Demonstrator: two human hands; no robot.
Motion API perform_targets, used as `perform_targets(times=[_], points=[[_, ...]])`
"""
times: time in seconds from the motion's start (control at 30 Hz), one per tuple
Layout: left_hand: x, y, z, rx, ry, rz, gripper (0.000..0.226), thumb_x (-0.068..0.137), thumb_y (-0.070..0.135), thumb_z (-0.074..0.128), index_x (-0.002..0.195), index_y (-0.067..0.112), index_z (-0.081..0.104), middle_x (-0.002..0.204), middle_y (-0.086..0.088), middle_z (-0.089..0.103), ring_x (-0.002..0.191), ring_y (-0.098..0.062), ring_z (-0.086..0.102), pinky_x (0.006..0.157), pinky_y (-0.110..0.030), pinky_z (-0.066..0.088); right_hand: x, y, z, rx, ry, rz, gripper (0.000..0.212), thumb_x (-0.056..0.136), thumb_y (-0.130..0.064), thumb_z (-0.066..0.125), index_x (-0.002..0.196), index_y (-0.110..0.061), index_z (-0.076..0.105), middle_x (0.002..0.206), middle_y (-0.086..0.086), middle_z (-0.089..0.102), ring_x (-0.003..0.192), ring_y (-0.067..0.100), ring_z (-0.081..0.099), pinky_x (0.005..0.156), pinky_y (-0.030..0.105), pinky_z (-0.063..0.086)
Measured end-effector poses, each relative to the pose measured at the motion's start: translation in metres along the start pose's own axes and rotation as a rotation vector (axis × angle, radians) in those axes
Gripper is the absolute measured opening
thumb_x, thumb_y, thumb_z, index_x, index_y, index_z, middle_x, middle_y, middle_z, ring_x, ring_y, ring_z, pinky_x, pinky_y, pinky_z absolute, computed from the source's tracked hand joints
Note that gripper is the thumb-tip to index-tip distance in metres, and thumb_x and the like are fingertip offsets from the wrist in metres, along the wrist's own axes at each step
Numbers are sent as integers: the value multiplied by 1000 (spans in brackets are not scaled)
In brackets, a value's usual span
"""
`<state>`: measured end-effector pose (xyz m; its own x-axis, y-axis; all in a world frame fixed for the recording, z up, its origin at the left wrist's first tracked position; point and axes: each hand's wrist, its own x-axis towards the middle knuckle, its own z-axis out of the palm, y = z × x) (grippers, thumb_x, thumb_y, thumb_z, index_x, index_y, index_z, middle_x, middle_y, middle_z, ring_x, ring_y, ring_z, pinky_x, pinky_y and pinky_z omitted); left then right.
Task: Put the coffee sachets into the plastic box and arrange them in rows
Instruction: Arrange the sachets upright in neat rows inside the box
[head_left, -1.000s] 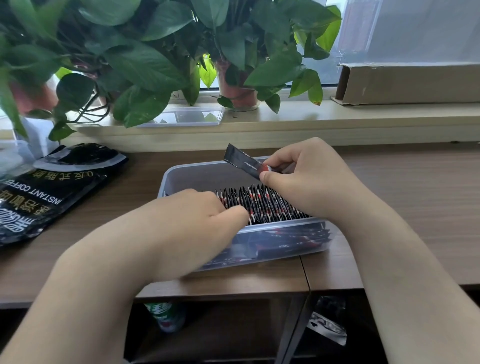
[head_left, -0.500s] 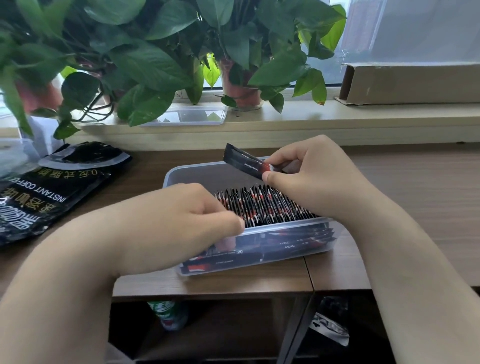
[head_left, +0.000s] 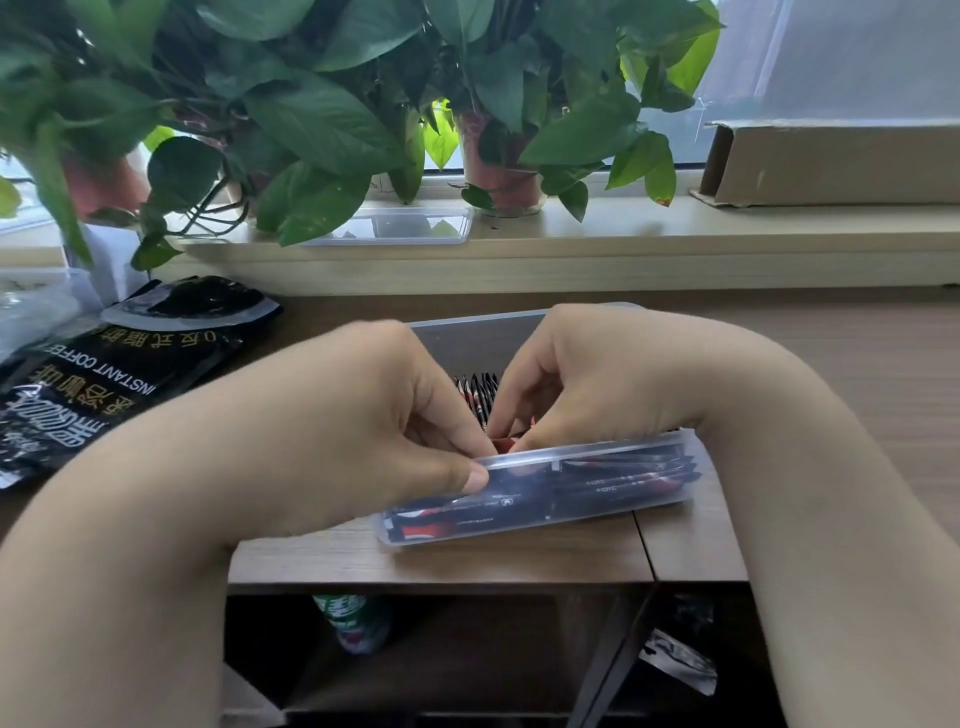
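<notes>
Both hands are held close together over the near half of the clear plastic box (head_left: 597, 483). The left hand (head_left: 363, 415) is curled, its thumb pressed flat against the box's near rim and its bent fingers (head_left: 441, 431) dipped behind that rim among the coffee sachets (head_left: 475, 389). The right hand (head_left: 587, 374) is bent down likewise, with fingertips drawn together at the sachets just beside the left fingers; whether a single sachet is pinched by either hand cannot be told, since the tips are hidden. Upright black-and-red sachets are seen in a row in the gap between the hands, and more are seen lying flat through the box's near wall.

The box is set on a wooden desk (head_left: 467, 556), close to its front edge. A black instant coffee bag (head_left: 104, 374) is laid at the left. Behind, leafy potted plants (head_left: 311, 114), a clear lid (head_left: 395, 228) and a cardboard box (head_left: 831, 161) are ranged on a windowsill (head_left: 675, 234).
</notes>
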<state>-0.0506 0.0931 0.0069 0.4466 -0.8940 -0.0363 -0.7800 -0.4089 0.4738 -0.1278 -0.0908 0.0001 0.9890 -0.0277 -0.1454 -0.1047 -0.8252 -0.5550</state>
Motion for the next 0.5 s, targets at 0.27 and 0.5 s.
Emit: perform_targets(times=[0.27,0.5], points=[[-2,-11,-6,45,190,39,9,79,42,73,71,39,78,68,9,73,57,-15,62,60,-35,57,7,-10,7,-68,-56,-6,11,79,-47,77,85,-38,79,69,-18,71,62,-4,62,61,16,47],[1,-6,1,65,-35,-145,50,84,49,44,72,7,67,63,-14,61,54,-22,53,59,-38,54,7,-6,9,-64,-9,-6,3,79,-34,80,79,-30,80,69,-19,73,63,-4,65,63,13,51]])
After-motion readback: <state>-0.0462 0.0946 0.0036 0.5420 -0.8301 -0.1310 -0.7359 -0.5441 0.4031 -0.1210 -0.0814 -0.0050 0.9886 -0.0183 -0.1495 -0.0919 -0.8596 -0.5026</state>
